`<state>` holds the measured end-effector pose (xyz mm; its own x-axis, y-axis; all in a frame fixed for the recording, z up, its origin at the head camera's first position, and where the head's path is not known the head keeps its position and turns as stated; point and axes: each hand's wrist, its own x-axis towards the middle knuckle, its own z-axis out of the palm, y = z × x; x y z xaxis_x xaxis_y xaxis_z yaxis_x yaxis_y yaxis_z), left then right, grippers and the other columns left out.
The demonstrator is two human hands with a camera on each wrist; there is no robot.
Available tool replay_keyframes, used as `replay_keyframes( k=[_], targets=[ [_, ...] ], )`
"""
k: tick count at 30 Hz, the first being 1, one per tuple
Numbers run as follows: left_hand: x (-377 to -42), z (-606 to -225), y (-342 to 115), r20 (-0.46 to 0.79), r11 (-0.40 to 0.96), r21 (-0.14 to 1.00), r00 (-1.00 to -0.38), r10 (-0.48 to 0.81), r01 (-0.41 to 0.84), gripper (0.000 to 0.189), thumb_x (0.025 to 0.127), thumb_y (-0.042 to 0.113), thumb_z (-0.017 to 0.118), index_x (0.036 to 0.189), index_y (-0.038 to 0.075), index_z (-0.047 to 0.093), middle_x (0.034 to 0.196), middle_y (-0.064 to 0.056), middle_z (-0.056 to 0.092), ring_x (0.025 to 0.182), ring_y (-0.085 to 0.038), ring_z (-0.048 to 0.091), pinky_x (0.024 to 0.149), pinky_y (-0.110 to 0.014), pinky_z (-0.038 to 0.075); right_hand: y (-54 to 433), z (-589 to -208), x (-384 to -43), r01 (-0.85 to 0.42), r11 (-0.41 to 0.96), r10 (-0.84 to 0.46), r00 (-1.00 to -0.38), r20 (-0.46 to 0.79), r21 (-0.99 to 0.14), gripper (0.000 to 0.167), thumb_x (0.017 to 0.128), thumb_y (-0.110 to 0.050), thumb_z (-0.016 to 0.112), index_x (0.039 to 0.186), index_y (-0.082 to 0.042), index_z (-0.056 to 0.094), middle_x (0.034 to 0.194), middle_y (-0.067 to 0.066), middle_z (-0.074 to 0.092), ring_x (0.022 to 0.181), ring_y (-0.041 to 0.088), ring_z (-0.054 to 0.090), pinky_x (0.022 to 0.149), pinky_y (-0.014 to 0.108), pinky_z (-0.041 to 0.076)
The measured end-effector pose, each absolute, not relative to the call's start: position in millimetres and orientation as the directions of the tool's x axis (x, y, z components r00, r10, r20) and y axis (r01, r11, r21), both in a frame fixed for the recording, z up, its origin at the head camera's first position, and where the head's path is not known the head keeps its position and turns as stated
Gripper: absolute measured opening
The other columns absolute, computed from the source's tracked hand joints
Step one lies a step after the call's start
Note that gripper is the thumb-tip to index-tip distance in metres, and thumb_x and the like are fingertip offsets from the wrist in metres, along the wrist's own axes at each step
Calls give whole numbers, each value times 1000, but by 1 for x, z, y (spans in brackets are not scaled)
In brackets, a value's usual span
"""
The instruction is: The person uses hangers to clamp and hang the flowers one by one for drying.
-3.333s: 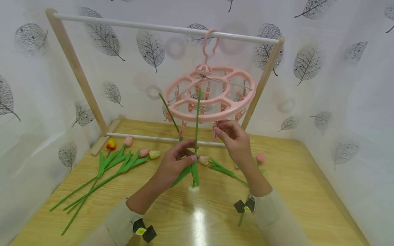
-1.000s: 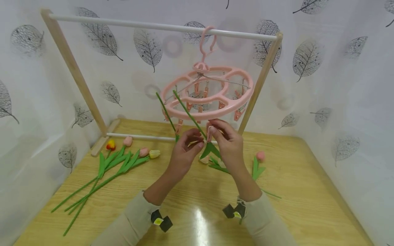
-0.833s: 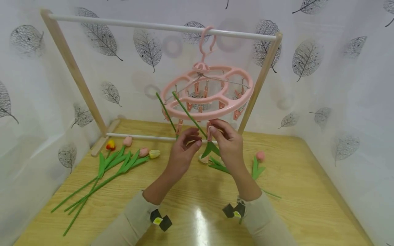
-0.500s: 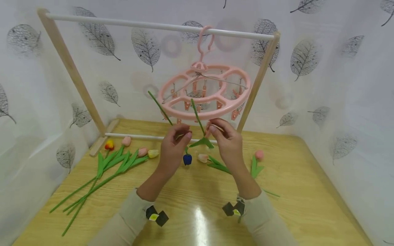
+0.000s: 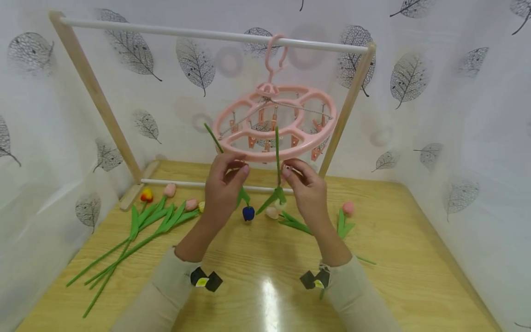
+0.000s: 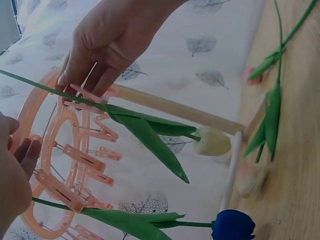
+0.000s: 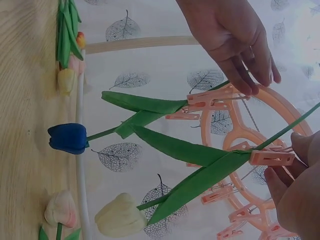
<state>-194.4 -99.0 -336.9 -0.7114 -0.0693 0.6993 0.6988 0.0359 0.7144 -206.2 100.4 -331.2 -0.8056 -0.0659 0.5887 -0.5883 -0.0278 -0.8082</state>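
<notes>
A round pink clip hanger point(image 5: 265, 157) hangs by its hook from a white rail. My right hand point(image 5: 309, 186) pinches a pink clothespin point(image 7: 272, 157) at its front edge. That clothespin grips the green stem of a white tulip point(image 7: 120, 216), which hangs head down. To its left, my left hand point(image 5: 221, 189) is beside the hanger's rim, thumb and fingers apart. Its fingertips are close to the rim in the right wrist view; contact is unclear. A blue tulip point(image 5: 248, 213) hangs head down from another clothespin point(image 7: 210, 97) near the left hand.
Several tulips point(image 5: 166, 219) lie in a bunch on the wooden table at left. A pale pink tulip point(image 5: 272, 212) and a pink tulip point(image 5: 348, 209) lie to the right. Wooden posts point(image 5: 97, 99) carry the white rail point(image 5: 186, 32). Leaf-printed curtains surround the table.
My left hand has let go of the white tulip and moved left and up to the hanger's rim. The tulip now hangs from the clothespin my right hand holds, its stem swinging upright.
</notes>
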Motion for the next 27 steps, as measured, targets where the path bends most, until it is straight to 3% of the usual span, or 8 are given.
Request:
replay_keyframes(
  k=[8,15,27],
  targets=[
    [-201,-327,-99,710,105,701,-704,-4,706,31,100,10,63,131,8,62,128,-7,53,92,-19,62,76,-33,60,107,-332,-205,-613,-23,-60,-788,613,-790,29,99,-7,64,126,3,65,127,18,66,110,21,69,98,32,55],
    [-208,-323,-100,691,186,704,-722,46,685,27,100,12,63,127,9,66,123,-9,56,80,-21,65,67,-28,60,124,-338,-201,-589,45,-30,-808,589,-807,31,99,-12,66,126,1,66,132,17,65,121,23,64,99,27,54],
    [-213,-323,-119,664,144,731,-744,74,667,24,100,11,62,123,5,67,116,-9,55,83,-23,65,74,-28,60,202,-370,-188,-408,330,-50,-908,416,-851,36,102,-26,62,132,-6,64,134,10,63,122,4,58,97,14,49]
  ],
)
